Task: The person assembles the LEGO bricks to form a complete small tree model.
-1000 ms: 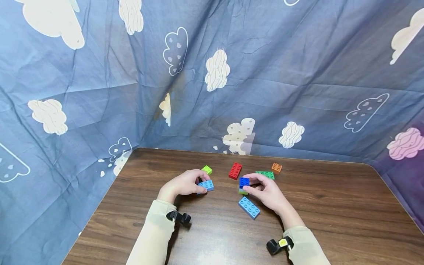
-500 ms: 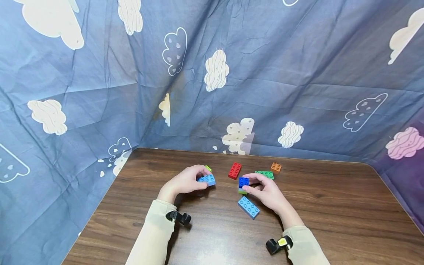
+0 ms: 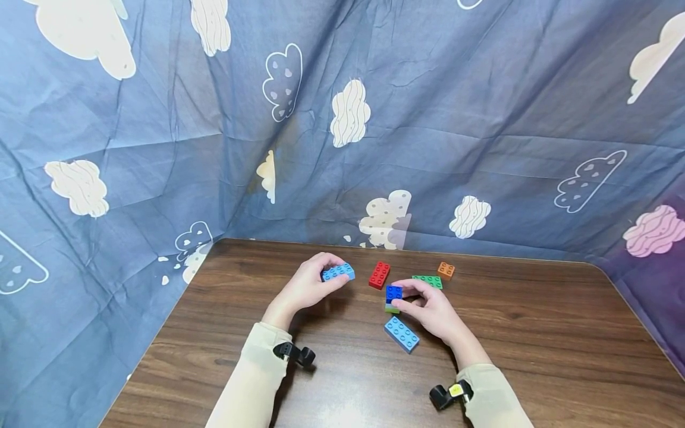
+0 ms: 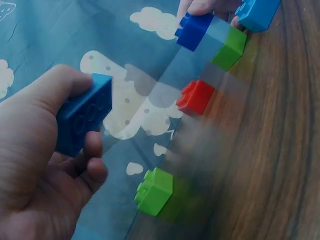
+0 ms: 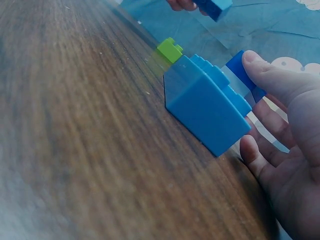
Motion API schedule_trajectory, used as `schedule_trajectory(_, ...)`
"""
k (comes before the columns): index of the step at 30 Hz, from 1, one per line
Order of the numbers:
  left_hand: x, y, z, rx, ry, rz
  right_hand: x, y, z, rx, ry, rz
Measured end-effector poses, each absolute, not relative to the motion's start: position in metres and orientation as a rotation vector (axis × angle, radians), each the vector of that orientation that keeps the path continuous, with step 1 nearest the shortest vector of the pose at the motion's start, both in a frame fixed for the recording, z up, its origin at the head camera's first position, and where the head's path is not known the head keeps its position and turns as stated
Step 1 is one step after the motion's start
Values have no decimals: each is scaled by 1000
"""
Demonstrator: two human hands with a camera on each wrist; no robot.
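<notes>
In the head view my left hand [image 3: 307,285] holds a light blue toy building brick [image 3: 339,272] between thumb and fingers, raised off the table. The left wrist view shows the hollow underside of that brick [image 4: 85,117]. My right hand [image 3: 430,306] pinches a small stack whose top is a dark blue brick [image 3: 394,292]. Below it come a pale grey-blue layer [image 4: 215,36] and a lime green brick [image 4: 230,49]. Another light blue brick [image 3: 402,334] lies just in front of the stack. A loose lime green brick [image 4: 155,191] shows in the left wrist view; the left hand hides it in the head view.
Behind the stack lie a red brick [image 3: 379,275], a green brick [image 3: 428,282] partly covered by the right hand, and a small orange brick [image 3: 446,270]. The brown wooden table [image 3: 535,333] ends at a blue cloud-print cloth [image 3: 299,178] behind.
My left hand has lifted its light blue brick and moved it away from me and slightly right, covering the loose lime brick. The right hand and its stack stay put.
</notes>
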State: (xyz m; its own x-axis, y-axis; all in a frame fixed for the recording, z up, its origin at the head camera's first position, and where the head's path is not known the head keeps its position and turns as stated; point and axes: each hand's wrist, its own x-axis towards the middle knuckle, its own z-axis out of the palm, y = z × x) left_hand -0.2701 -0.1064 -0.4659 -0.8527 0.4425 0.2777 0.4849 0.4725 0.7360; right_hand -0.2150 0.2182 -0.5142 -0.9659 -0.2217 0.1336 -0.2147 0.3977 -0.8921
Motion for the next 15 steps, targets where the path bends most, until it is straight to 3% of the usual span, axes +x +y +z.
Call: schedule_trajectory(15, -260, -79, -467, -899, -2514, -1346, -216, 218, -515, -404, 2606, -1685)
